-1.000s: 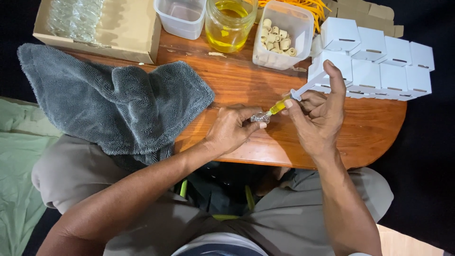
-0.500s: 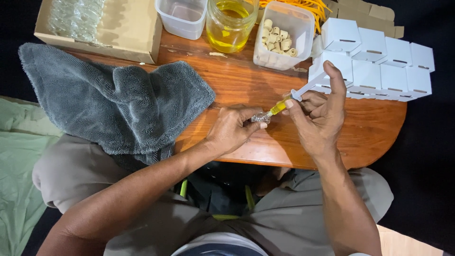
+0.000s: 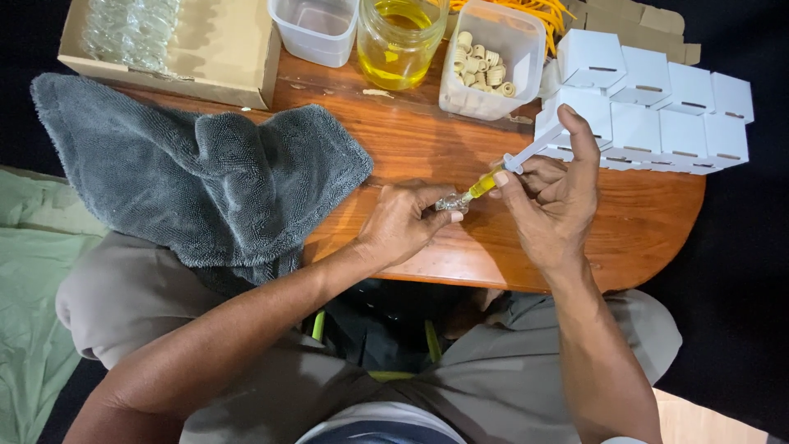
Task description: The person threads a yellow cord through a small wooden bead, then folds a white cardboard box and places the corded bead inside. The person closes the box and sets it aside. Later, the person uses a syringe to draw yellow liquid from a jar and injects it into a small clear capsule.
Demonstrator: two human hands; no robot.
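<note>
Head view: left hand (image 3: pixel 400 224) pinches a tiny glass vial (image 3: pixel 451 201) over the wooden table (image 3: pixel 411 140); right hand (image 3: pixel 552 201) grips a syringe (image 3: pixel 503 170) of yellow liquid, tip at the vial's mouth, thumb up. Behind them: a glass jar (image 3: pixel 401 41) of yellow oil and a plastic tub (image 3: pixel 491 62) of beige caps.

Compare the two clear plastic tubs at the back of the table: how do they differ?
The left tub looks empty; the right tub holds small pale cylindrical pieces. The left tub sits beside the cardboard box, left of the glass jar of yellow liquid; the right tub sits right of that jar, next to the white boxes. Both are clear, square-ish, lidless and upright on the wooden table.
</note>
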